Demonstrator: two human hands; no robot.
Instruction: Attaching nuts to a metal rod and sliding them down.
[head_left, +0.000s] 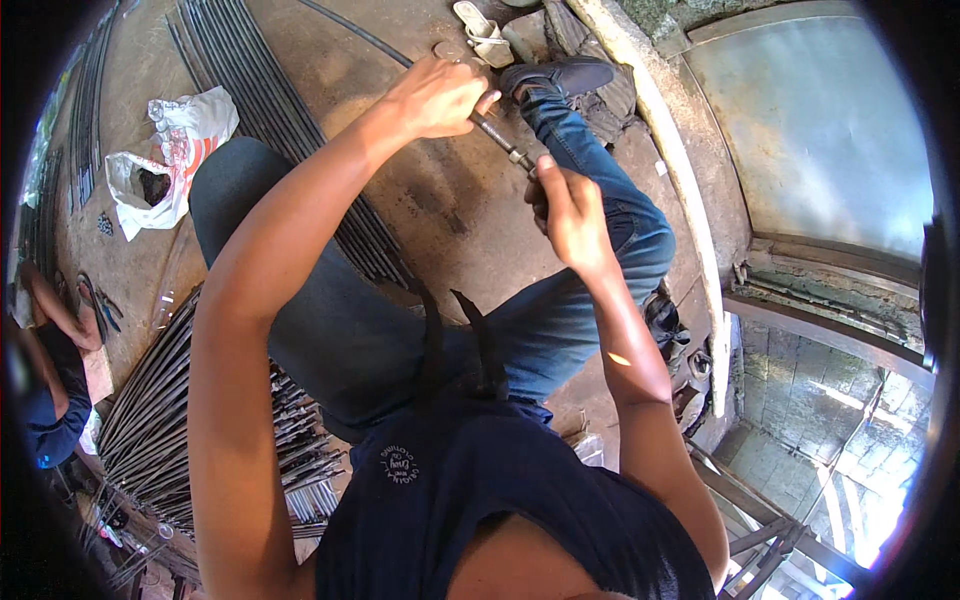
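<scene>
A long dark metal rod (pixel 497 134) slants from the top edge down to the right, above my bent legs. My left hand (pixel 437 97) is closed round it, knuckles up. Beyond that grip the rod is thicker and ends in a light metal collar (pixel 516 156). Just past the collar, my right hand (pixel 572 212) is closed on the rod's lower end, thumb laid along it. What lies inside the right fist is hidden by the fingers.
Bundles of dark rods (pixel 240 60) lie on the floor at upper left, with another heap (pixel 165 420) at lower left. Beside them stands a white plastic bag (pixel 130 205). Another person (pixel 55 380) sits at far left. A pale pole (pixel 690 190) edges the right, near a sandal (pixel 483 35).
</scene>
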